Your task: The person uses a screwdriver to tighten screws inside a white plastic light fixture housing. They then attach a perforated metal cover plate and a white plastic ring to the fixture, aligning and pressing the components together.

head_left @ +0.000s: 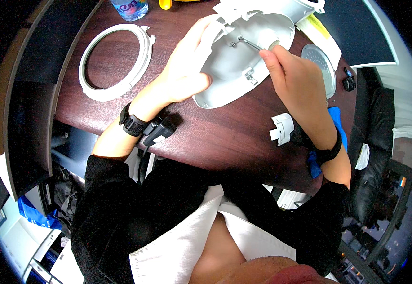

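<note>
A white, bowl-shaped plastic housing (227, 85) is tilted over the brown table, its hollow inside toward me. My left hand (180, 73) grips its left edge, with the thumb on the near rim. In my right hand (300, 78), thumb and fingers pinch a thin metal rod-like tool (252, 44). The tool's far tip is inside the housing, next to a small metal fitting (233, 44) on the inner wall. Whether tip and fitting touch, I cannot tell. A metal clip (250, 75) sits near the housing's right edge.
A white plastic ring (85, 71) lies at left, near a clear bottle (130, 9). On the right are a perforated metal disc (328, 71), a small white plastic piece (284, 129) and a blue cloth (335, 118). A black adapter (164, 130) rests by the front edge.
</note>
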Available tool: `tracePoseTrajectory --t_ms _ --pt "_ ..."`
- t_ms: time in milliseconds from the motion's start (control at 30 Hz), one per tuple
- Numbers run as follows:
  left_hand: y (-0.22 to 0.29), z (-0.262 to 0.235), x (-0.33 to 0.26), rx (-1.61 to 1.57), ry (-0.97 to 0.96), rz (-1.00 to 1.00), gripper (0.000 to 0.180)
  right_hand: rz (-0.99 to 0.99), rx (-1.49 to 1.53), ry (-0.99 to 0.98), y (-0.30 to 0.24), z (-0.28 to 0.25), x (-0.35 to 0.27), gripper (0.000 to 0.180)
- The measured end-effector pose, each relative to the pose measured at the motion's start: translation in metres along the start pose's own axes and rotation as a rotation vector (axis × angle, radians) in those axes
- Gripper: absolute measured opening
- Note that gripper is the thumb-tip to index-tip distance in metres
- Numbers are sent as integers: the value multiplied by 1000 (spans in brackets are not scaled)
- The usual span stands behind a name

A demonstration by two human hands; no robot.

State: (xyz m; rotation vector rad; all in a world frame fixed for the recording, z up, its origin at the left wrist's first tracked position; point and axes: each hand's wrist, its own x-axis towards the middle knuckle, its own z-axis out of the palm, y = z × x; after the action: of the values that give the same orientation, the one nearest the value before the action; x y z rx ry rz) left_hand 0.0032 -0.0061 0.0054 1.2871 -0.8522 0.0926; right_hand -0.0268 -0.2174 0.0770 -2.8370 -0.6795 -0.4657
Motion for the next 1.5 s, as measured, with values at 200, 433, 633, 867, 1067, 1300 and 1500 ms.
tracePoseTrajectory --t_ms 200,433,633,867,1067,1300,1500 --pt "2 1 -1 59 -11 -11 80 8 -20 -4 -1 -2 -2 34" --pt "1 1 -2 142 -13 -8 80 1 -17 -5 -1 1 -2 33" --pt "0 2 -4 261 -7 2 80 51 -5 -42 -5 5 -3 34" --pt "6 6 -1 471 15 82 80 340 782 -187 -12 26 -6 40" --pt "7 5 -1 477 48 55 77 581 1221 -419 -9 22 -2 45" --pt "12 4 2 526 53 124 73 -36 36 91 12 6 2 33" --pt "11 3 2 478 54 102 73 -206 -154 141 9 1 7 29"
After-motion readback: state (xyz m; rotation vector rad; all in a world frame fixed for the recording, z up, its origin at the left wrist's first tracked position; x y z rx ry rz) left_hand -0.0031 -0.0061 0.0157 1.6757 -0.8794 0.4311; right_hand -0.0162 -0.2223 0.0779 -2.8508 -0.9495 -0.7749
